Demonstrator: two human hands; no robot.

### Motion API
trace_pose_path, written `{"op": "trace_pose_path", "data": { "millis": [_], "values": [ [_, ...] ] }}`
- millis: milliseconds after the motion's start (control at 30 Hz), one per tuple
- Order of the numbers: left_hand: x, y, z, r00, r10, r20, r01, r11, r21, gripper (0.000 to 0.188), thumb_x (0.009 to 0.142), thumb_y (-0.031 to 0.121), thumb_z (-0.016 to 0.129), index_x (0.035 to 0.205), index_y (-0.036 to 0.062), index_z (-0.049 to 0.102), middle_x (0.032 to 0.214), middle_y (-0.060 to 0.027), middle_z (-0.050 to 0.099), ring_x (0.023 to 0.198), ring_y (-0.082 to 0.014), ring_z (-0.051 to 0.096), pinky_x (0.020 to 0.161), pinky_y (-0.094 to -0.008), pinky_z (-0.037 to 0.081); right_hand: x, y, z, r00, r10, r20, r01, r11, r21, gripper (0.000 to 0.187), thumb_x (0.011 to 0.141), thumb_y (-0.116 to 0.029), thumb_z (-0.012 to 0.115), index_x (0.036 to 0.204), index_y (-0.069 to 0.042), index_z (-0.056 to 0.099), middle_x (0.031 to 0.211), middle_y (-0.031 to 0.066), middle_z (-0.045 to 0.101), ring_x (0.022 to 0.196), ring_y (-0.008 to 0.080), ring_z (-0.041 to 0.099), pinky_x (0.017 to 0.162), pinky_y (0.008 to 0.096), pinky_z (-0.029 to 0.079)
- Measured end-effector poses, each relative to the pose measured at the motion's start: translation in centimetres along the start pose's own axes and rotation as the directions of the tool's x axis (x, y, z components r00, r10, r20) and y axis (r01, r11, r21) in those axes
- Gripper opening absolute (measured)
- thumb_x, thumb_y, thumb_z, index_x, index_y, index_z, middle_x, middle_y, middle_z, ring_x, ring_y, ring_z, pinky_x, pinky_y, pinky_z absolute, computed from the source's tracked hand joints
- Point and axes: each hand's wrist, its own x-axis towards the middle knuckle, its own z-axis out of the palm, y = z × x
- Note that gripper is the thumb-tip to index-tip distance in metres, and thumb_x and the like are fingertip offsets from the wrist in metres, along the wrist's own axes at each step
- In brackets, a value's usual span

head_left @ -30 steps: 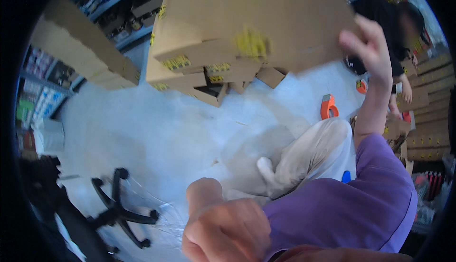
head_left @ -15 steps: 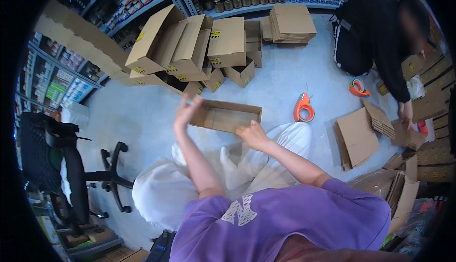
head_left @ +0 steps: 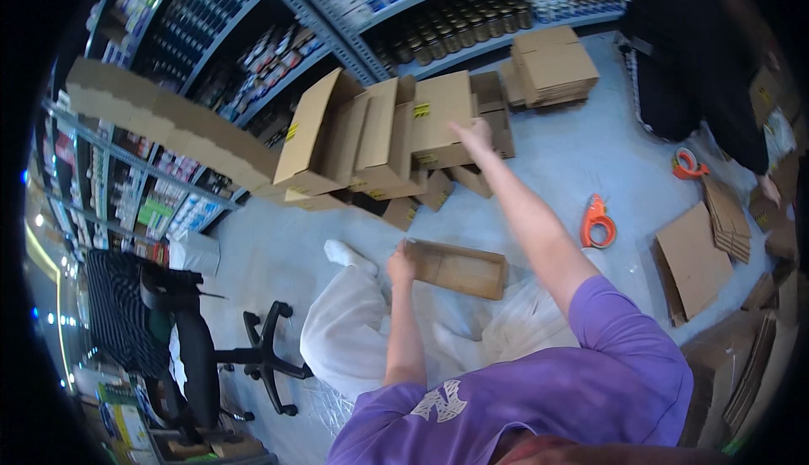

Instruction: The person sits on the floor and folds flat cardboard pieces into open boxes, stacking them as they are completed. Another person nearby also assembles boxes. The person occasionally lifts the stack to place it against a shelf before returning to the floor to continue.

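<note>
A shallow open-topped cardboard box [head_left: 459, 269] sits in front of my crossed legs. At its left end my left hand [head_left: 401, 264] is closed on the edge of the box. My right hand [head_left: 475, 139] is stretched forward over the front right of a cardboard box [head_left: 440, 109] in the stack, thumb and fingers apart. Whether it touches that box I cannot tell. Beside it stands another upright open carton [head_left: 383, 136]. An orange tape dispenser [head_left: 597, 227] lies on the floor to the right of my forearm.
Flattened cartons [head_left: 554, 64] are piled at the back right, with more cardboard sheets [head_left: 695, 263] at right. A person in black [head_left: 695, 52] crouches there near a second tape dispenser [head_left: 689, 164]. Shelves with jars [head_left: 455, 37] line the back; an office chair [head_left: 265, 347] stands left.
My right hand has left the shallow box and reached forward to the stacked boxes. My left hand has come down onto the shallow box's left end. The view has swung left.
</note>
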Motion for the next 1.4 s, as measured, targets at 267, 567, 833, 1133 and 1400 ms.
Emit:
{"op": "trace_pose_path", "data": {
  "millis": [267, 567, 833, 1133, 1400],
  "values": [
    [-4.1, 9.4, -7.1, 0.959, 0.185, -0.217, -0.285, 0.617, -0.733, 0.064, 0.081, 0.032, 0.078, 0.135, 0.0094, 0.052, 0.139, -0.0159, 0.049, 0.129, -0.0305, 0.047, 0.104, -0.0430, 0.040, -4.7, 1.9, -7.4, 0.919, -0.308, -0.247, 0.301, 0.951, -0.067, 0.043, 0.091, -0.022, 0.069, 0.122, 0.006, 0.059, 0.115, 0.0158, 0.067, 0.103, 0.0221, 0.063, 0.094, 0.0340, 0.048],
    [-10.3, 12.3, -6.1, 0.907, 0.282, 0.313, 0.382, -0.236, -0.894, 0.061, 0.087, 0.044, 0.066, 0.133, 0.0079, 0.049, 0.123, -0.0086, 0.061, 0.114, -0.0224, 0.060, 0.091, -0.0384, 0.052, -27.1, -9.1, -21.4, 0.771, -0.589, 0.242, 0.635, 0.736, -0.235, 0.066, 0.072, -0.010, 0.074, 0.133, 0.003, 0.052, 0.126, 0.0158, 0.059, 0.119, 0.0251, 0.055, 0.110, 0.0422, 0.032],
    [-11.8, 14.4, -4.1, 0.975, 0.208, 0.081, 0.135, -0.262, -0.956, 0.054, 0.101, 0.048, 0.041, 0.131, 0.0044, 0.051, 0.126, -0.0124, 0.059, 0.119, -0.0236, 0.055, 0.102, -0.0378, 0.044, -28.8, -9.0, -18.3, 0.906, -0.373, 0.199, 0.306, 0.904, 0.299, 0.096, 0.076, -0.028, 0.074, 0.152, -0.006, 0.020, 0.137, 0.0133, 0.045, 0.124, 0.0259, 0.049, 0.101, 0.0403, 0.044],
    [-4.5, -2.9, -1.8, 0.949, -0.207, -0.237, 0.060, 0.858, -0.509, 0.035, 0.079, 0.007, 0.073, 0.110, -0.0056, 0.067, 0.106, -0.0200, 0.070, 0.100, -0.0295, 0.068, 0.091, -0.0352, 0.050, -23.1, -1.3, -9.9, 0.942, 0.150, 0.300, -0.262, 0.887, 0.381, 0.084, 0.079, -0.018, 0.067, 0.149, -0.002, 0.025, 0.135, 0.0160, 0.048, 0.115, 0.0250, 0.056, 0.096, 0.0318, 0.046],
    [-2.2, -7.9, 0.3, 0.999, 0.031, -0.028, -0.040, 0.517, -0.855, 0.026, 0.086, -0.009, 0.056, 0.108, -0.0076, 0.069, 0.100, -0.0110, 0.073, 0.089, -0.0153, 0.068, 0.081, -0.0269, 0.053, -27.4, 2.4, -10.7, 0.711, -0.597, 0.373, 0.662, 0.747, -0.065, 0.107, 0.069, -0.025, 0.075, 0.156, -0.014, 0.013, 0.138, 0.0230, 0.029, 0.130, 0.0398, 0.030, 0.106, 0.0513, 0.031]
  ]
}}
